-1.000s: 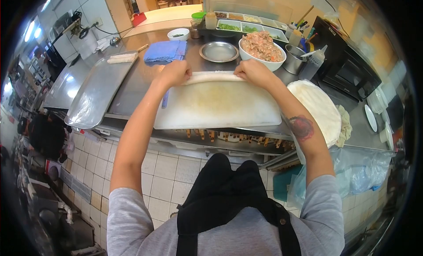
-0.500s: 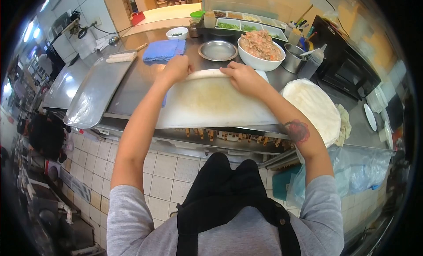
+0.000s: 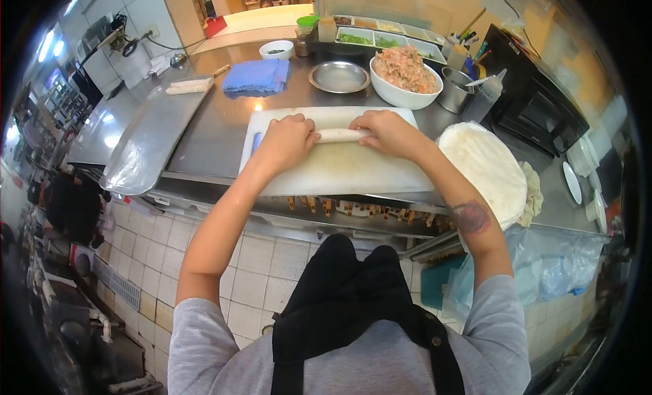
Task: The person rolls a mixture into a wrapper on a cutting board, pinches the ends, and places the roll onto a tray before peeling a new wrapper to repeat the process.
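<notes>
A pale, filled roll (image 3: 337, 135) lies crosswise over the white cutting board (image 3: 319, 174). My left hand (image 3: 292, 140) is closed around its left end, and my right hand (image 3: 387, 132) grips the right end with the fingertips. Only the middle of the roll shows; both ends are hidden by my fingers. Right of the board is a round stack of thin wrapper sheets (image 3: 483, 167). Behind my right hand stands a white bowl (image 3: 394, 94) heaped with pinkish minced filling (image 3: 406, 70).
At left, a metal tray (image 3: 139, 150) carries finished rolls (image 3: 189, 86). A folded blue cloth (image 3: 255, 76), a round metal dish (image 3: 339, 76) and a small white bowl (image 3: 275, 50) stand behind the board. A steel container (image 3: 456, 89) and a squeeze bottle (image 3: 483, 96) are at right.
Both hands have come toward me with the roll, from the board's far edge to nearer its middle. They are closer together, and less of the roll shows between them.
</notes>
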The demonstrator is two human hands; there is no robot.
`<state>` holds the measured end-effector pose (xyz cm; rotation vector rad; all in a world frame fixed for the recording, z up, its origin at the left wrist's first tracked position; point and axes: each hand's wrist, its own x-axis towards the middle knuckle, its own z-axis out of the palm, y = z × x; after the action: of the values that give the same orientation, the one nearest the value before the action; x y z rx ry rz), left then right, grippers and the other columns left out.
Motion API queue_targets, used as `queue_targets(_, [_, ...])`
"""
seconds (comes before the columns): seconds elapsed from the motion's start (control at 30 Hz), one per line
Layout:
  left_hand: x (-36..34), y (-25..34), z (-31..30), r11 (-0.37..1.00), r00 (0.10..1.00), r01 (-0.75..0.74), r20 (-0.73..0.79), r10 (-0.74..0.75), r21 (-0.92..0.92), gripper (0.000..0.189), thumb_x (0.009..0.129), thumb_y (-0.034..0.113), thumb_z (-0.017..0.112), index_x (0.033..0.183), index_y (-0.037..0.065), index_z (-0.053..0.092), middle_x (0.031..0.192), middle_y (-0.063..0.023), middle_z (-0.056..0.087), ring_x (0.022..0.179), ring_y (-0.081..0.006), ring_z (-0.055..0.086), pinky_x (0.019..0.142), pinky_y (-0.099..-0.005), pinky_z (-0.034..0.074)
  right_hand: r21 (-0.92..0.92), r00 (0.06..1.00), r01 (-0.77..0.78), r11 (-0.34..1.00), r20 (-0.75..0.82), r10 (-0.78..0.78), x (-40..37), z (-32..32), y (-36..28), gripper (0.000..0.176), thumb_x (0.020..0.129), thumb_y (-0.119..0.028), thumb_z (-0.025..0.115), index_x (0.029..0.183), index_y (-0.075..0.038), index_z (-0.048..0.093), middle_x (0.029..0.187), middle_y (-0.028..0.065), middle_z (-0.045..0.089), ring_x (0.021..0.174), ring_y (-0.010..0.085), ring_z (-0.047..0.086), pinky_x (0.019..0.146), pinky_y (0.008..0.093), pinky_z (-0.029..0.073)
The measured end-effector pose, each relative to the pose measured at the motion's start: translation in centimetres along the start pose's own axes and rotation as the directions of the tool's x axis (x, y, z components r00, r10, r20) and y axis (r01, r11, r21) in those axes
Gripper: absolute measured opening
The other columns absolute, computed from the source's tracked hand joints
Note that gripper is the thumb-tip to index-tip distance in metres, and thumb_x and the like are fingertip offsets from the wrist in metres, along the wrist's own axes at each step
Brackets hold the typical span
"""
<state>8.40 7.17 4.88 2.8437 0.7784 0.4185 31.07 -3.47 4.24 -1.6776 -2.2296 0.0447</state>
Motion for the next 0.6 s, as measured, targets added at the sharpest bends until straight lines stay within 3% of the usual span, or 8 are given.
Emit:
queue_targets(0.03, [-0.9, 1.0, 0.0, 0.997, 0.998, 0.039, 0.048, -0.042, 0.071, 0.030, 0.091, 0.027, 0.060, 0.108, 0.002, 0.066, 0.117, -0.0189, 0.062, 0.107, -0.0347, 0.060, 0.091, -0.0547, 0.042, -0.030, 0.998, -0.007, 1.000, -0.065, 0.005, -0.8, 0.1, -1.1, 0.028, 0.079, -0.009, 0.071, 0.106, -0.005, 0.067, 0.095, 0.0144, 0.066, 0.087, 0.0322, 0.064, 0.080, 0.0408, 0.051])
queue_targets(0.07, [-1.6, 1.7, 0.9, 0.997, 0.998, 0.037, 0.050, -0.040, 0.069, 0.030, 0.091, 0.027, 0.060, 0.108, 0.002, 0.066, 0.117, -0.0189, 0.062, 0.107, -0.0347, 0.060, 0.091, -0.0547, 0.042, -0.119, 0.992, -0.111, 0.987, 0.040, 0.117, -1.3, -0.2, -2.2, 0.038, 0.082, -0.009, 0.068, 0.119, -0.004, 0.061, 0.113, 0.0168, 0.064, 0.104, 0.0339, 0.062, 0.089, 0.0423, 0.049])
queue_targets(0.13, [-2.8, 2.7, 3.3, 0.971, 0.947, 0.051, -0.321, 0.027, 0.233, 0.046, 0.093, 0.031, 0.058, 0.129, 0.002, 0.054, 0.137, -0.0189, 0.050, 0.129, -0.0347, 0.047, 0.102, -0.0638, 0.031, -0.159, 0.993, -0.073, 0.985, -0.102, 0.057, -2.6, 2.2, -3.3, 0.045, 0.084, -0.011, 0.065, 0.127, -0.002, 0.055, 0.124, 0.0183, 0.058, 0.115, 0.0347, 0.056, 0.096, 0.0447, 0.045])
queue_targets(0.17, [-3.2, 3.3, 3.9, 0.971, 0.947, 0.050, -0.320, 0.028, 0.234, 0.046, 0.093, 0.031, 0.058, 0.129, 0.002, 0.054, 0.137, -0.0189, 0.050, 0.129, -0.0347, 0.047, 0.102, -0.0638, 0.031, -0.207, 0.971, -0.038, 0.978, -0.240, -0.013, -3.1, 3.3, -3.9, 0.051, 0.087, -0.013, 0.063, 0.135, 0.000, 0.048, 0.135, 0.0197, 0.053, 0.126, 0.0355, 0.050, 0.103, 0.0472, 0.041])
queue_targets(0.2, [-3.6, 3.8, 4.4, 0.985, 0.967, -0.008, -0.250, 0.051, 0.173, 0.053, 0.094, 0.032, 0.056, 0.135, 0.000, 0.046, 0.143, -0.0196, 0.043, 0.135, -0.0353, 0.039, 0.106, -0.0646, 0.027, -0.200, 0.994, -0.111, 0.973, -0.036, 0.106, -3.2, 2.9, -5.1, 0.062, 0.092, -0.018, 0.057, 0.144, 0.003, 0.033, 0.151, 0.0199, 0.035, 0.141, 0.0339, 0.033, 0.113, 0.0518, 0.028])
queue_targets(0.3, [-3.3, 4.3, 5.5, 0.995, 0.989, -0.042, -0.135, 0.055, 0.093, 0.065, 0.097, 0.039, 0.049, 0.144, -0.003, 0.034, 0.153, -0.0223, 0.030, 0.144, -0.0355, 0.026, 0.111, -0.0642, 0.020, -0.317, 0.988, -0.044, 0.947, -0.155, -0.006, -2.9, 4.8, -3.8, 0.061, 0.093, -0.023, 0.056, 0.142, 0.007, 0.034, 0.148, 0.0232, 0.037, 0.139, 0.0346, 0.036, 0.110, 0.0553, 0.030])
queue_targets(0.33, [-2.6, 3.8, 5.6, 0.993, 0.988, -0.046, -0.142, 0.061, 0.108, 0.067, 0.098, 0.042, 0.047, 0.145, -0.003, 0.033, 0.153, -0.0227, 0.029, 0.144, -0.0352, 0.026, 0.111, -0.0640, 0.019, -0.212, 0.994, -0.107, 0.971, -0.054, 0.097, -2.2, 4.3, -3.4, 0.061, 0.096, -0.021, 0.050, 0.148, 0.000, 0.027, 0.155, 0.0210, 0.026, 0.144, 0.0335, 0.025, 0.117, 0.0510, 0.020])
queue_targets(0.6, [1.4, 1.6, 4.8, 0.998, 0.999, -0.031, -0.036, 0.033, 0.063, 0.072, 0.097, 0.048, 0.045, 0.146, -0.002, 0.031, 0.153, -0.0228, 0.029, 0.143, -0.0352, 0.027, 0.112, -0.0616, 0.019, -0.094, 0.988, -0.146, 0.985, 0.033, 0.150, 1.2, 3.6, 0.1, 0.061, 0.097, -0.025, 0.049, 0.149, -0.001, 0.028, 0.155, 0.0206, 0.028, 0.144, 0.0328, 0.026, 0.116, 0.0500, 0.023])
